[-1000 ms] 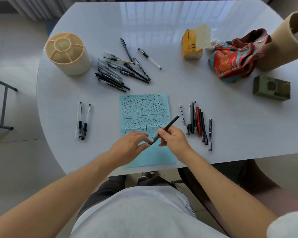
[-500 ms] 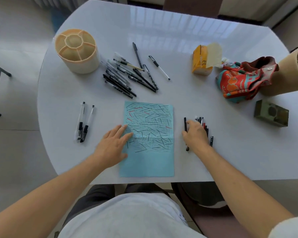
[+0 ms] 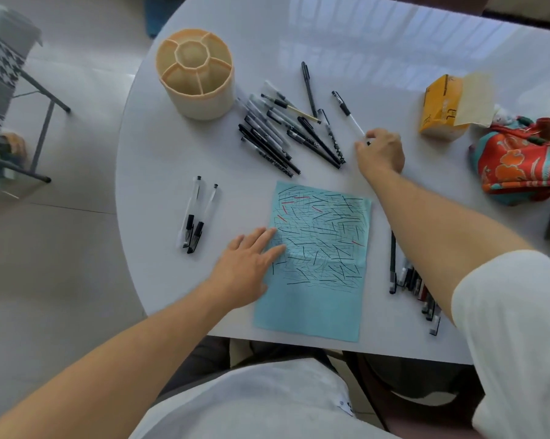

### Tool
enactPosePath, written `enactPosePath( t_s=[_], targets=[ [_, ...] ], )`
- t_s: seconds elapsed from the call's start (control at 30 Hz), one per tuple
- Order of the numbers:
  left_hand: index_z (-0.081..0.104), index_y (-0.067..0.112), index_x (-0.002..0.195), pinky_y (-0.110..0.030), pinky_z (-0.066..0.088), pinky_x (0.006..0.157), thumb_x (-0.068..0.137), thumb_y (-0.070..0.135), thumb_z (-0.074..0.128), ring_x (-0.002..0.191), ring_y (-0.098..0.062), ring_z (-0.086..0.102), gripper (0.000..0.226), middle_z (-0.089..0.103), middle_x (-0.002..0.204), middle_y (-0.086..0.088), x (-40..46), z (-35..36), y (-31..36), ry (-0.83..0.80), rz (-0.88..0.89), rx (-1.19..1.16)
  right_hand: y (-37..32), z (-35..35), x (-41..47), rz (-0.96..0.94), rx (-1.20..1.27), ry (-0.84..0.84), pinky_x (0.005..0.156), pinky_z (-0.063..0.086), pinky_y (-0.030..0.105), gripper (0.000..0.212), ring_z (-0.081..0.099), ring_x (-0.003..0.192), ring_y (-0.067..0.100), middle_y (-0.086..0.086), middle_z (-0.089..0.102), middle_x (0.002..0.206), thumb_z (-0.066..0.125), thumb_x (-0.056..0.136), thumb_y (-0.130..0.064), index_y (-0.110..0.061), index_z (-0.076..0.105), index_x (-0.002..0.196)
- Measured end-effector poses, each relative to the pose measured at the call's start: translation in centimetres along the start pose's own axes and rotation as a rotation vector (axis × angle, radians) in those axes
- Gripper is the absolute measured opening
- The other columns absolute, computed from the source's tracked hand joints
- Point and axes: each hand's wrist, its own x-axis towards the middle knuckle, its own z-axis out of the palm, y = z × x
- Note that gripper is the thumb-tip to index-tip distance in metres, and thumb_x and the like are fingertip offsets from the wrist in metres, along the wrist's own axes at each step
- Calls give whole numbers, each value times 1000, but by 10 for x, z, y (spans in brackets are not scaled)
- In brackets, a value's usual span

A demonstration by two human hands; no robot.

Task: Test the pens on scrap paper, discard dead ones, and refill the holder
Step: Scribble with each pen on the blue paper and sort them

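Head view: right hand (image 3: 380,150) pinches clear pen (image 3: 349,113), left hand (image 3: 249,264) flattens paper (image 3: 318,264).

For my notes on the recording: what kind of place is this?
Probably a home room, not an office: a glossy white round table, a pale tiled floor, and personal things such as a colourful fabric bag and an open yellow carton.

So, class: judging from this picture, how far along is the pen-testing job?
Roughly midway. Done: the blue paper is covered in strokes, with sorted groups either side. In hand: the right hand reaches a clear pen. Left: the untested pile and the empty holder.
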Motion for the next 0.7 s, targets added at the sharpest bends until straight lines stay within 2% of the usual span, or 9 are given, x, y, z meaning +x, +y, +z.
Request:
enactPosePath(
  t_s=[0.13,0.2,0.23,0.3,0.37,0.47,0.53,0.6,0.7],
  targets=[
    [15,34,156,-45,12,123,82,35,66,154,-22,-1,90,0,167,-2,-1,2,0,-4,1,3,7,0,-5,36,137,53,71,45,27,14,68,91,27,5,73,102,61,84,-27,-21,73,89],
    [15,34,156,-45,11,123,82,35,66,154,-23,-1,90,-1,167,-2,0,0,1,-9,1,2,16,-5,-20,64,273,90,70,48,27,14,70,88,26,5,74,91,63,83,-25,-15,72,87],
    [15,33,156,-45,11,123,82,35,67,154,-23,-2,90,0,167,-3,0,-1,1,-13,5,-5,21,-10,-31,88,387,106,71,53,31,14,72,85,26,6,75,86,65,82,-23,-13,72,89],
    [19,33,155,-46,12,123,83,37,69,154,-25,-2,88,2,167,-3,-1,-4,1,-11,18,-56,35,-24,-64,121,670,117,73,63,43,9,75,74,24,7,75,77,69,81,-18,-13,70,89],
    [25,32,154,-48,16,123,85,39,70,153,-26,1,83,9,166,-2,-3,-8,2,43,33,-151,50,-42,-105,108,860,97,70,65,43,10,75,68,23,7,75,73,74,80,-13,-16,68,86],
    [33,27,152,-47,26,119,90,37,69,147,-25,22,73,27,160,-3,-8,-13,7,221,44,-356,72,-67,-170,62,992,-34,63,61,31,12,71,63,20,7,74,70,76,81,-6,-16,70,84],
    [33,30,151,-36,36,112,93,38,65,137,-14,39,66,36,153,4,-10,-19,14,246,41,-547,86,-79,-210,47,1027,-140,61,59,30,18,69,62,21,8,72,70,74,83,0,-17,72,84],
    [33,41,147,-23,45,97,95,41,61,118,2,53,59,48,140,14,-13,-25,26,154,45,-687,96,-84,-246,38,1047,-252,61,58,31,21,66,62,23,10,70,70,72,84,6,-15,71,84],
    [57,41,127,-19,52,82,99,33,58,91,-1,67,29,70,103,17,-17,-30,44,-42,94,-843,104,-76,-287,39,1071,-364,61,56,31,20,63,61,24,11,67,68,70,85,11,-9,68,85]
  ],
)
